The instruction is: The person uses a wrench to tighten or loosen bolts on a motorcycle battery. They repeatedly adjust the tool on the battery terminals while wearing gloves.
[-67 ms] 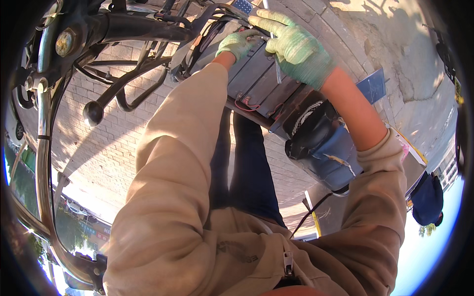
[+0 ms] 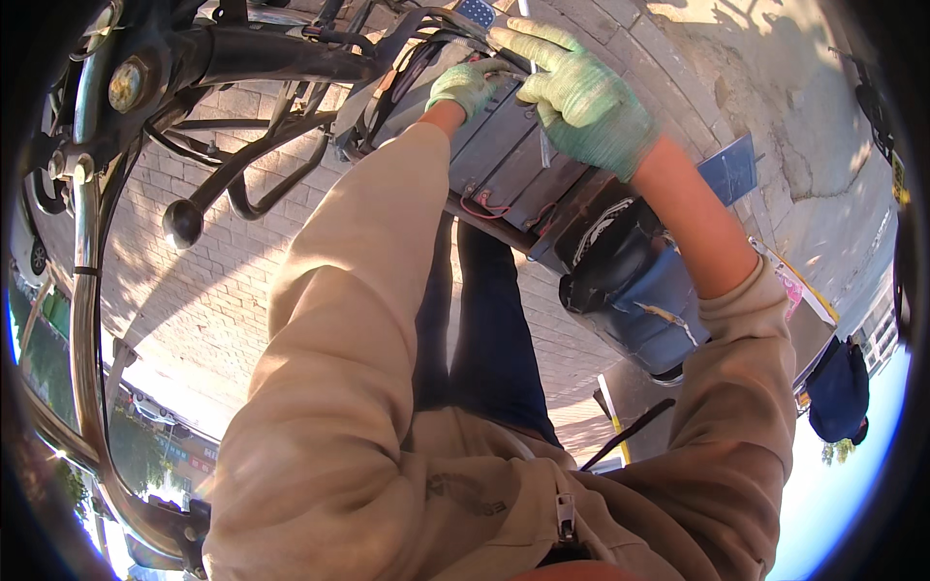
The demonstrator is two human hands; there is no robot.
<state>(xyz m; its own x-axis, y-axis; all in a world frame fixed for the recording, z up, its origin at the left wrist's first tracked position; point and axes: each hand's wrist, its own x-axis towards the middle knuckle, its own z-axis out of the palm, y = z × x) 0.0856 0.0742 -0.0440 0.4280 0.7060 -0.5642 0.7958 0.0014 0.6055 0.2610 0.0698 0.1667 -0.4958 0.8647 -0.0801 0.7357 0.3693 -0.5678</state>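
Both my hands wear pale green work gloves and meet over a row of dark grey battery-like blocks (image 2: 499,145). My left hand (image 2: 465,87) is at the upper left of the blocks, its thumb and fingertips pinched together around something too small to make out. Close beside it on the right is my right hand (image 2: 591,107). Its thumb and lower fingers are closed near the left fingertips while its upper fingers reach out to the left. What they grip is hidden. A thin pale rod (image 2: 545,150) runs along the blocks and passes behind this hand. Red wires (image 2: 484,203) loop at the blocks' near end.
A black and blue worn seat-like piece (image 2: 630,281) lies right of the blocks. Black frame tubes and chrome handlebars (image 2: 87,223) fill the left. Brick paving (image 2: 232,271) lies below, with a blue panel (image 2: 728,169) at right. A person in dark clothing (image 2: 838,392) is at the far right.
My right hand has shifted very slightly, its thumb nearer my left fingertips. A dark cord by my right sleeve has swung up. My left hand is almost still.
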